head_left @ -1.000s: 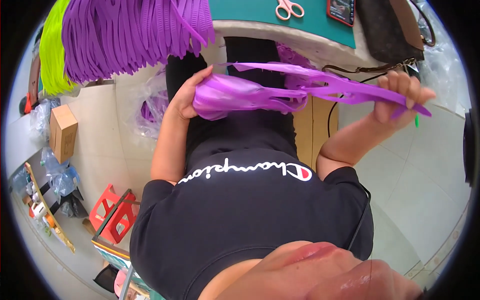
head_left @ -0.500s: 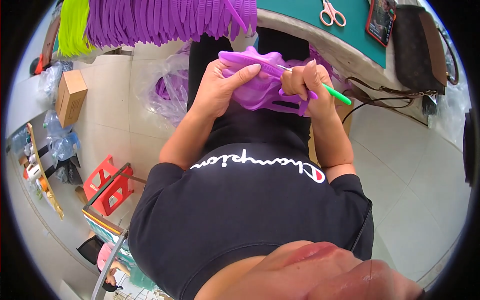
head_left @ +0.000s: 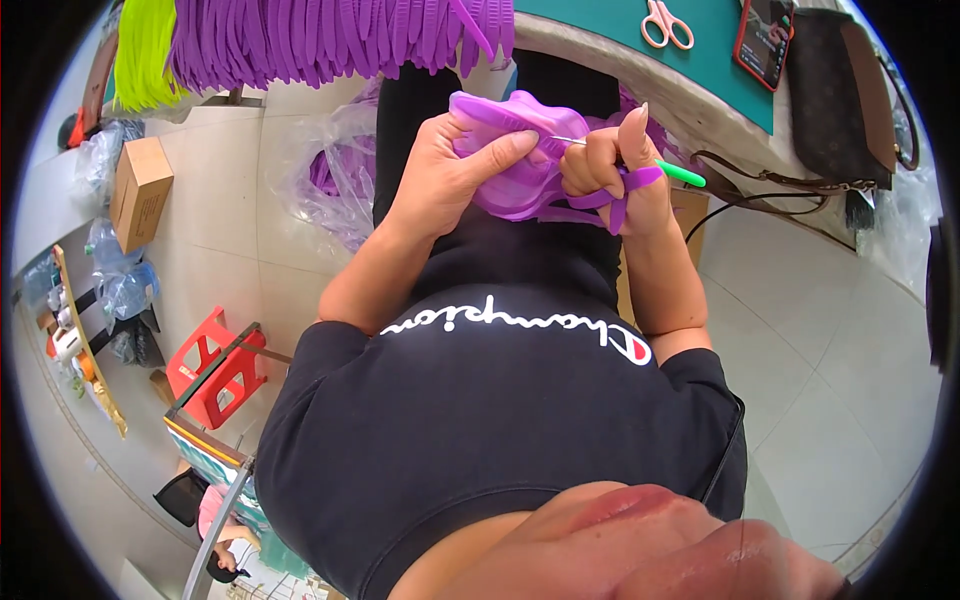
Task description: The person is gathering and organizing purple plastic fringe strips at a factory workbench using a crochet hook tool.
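Head view: soft translucent purple strapped piece (head_left: 512, 195) held over black trousers (head_left: 568, 88), between both hands. Near edge pinched in left hand (head_left: 437, 172), thumb on top. Green-handled pointed tool (head_left: 684, 175) gripped in closed right hand (head_left: 622, 172); purple strap ends (head_left: 643, 178) caught in same hand. Left thumb could be pricked, or thin wall nicked, should tip slip on flexing material. Piece's long axis slanted, upper left to lower right; tool tip pointed left, toward left thumb.

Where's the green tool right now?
In the head view, upper right of centre, the green tool is in the right hand, its thin tip pointing toward the purple piece in the left hand.
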Available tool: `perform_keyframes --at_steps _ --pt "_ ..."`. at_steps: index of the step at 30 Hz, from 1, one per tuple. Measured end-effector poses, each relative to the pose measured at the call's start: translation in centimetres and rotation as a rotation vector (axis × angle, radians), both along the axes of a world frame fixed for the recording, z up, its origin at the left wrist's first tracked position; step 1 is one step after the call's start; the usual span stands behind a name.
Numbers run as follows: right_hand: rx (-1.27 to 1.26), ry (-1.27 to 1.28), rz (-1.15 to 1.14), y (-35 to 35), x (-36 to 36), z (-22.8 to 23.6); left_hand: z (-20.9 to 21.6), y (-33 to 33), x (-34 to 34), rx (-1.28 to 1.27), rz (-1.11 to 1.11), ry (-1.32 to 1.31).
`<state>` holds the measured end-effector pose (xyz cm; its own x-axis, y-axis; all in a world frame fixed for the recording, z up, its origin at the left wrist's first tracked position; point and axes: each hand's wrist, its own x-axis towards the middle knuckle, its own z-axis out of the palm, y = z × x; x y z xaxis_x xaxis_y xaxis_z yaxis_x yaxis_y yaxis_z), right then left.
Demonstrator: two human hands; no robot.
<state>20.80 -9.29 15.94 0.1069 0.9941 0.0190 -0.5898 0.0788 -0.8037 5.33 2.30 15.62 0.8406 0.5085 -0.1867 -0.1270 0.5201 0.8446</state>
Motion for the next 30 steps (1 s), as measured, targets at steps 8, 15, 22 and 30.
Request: perform_keyframes --at_steps 8,15,22,30 --pt "-0.027 0.005 -0.022 -0.1 0.0 0.1 0.3 0.0 0.0 -0.001 -0.013 0.016" --pt "-0.158 -0.772 -0.256 -0.3 -1.0 0.6 0.3 -0.4 0.1 0.14 0.042 0.065" --pt "-0.305 -0.847 -0.799 -0.2 5.5 2.0 1.1 1.8 -0.4 -0.072 -0.7 0.087" --pt "-0.02 0.109 -0.096 -1.6 8.0 2.4 0.0 0.2 0.5 -0.067 -0.136 -0.148"
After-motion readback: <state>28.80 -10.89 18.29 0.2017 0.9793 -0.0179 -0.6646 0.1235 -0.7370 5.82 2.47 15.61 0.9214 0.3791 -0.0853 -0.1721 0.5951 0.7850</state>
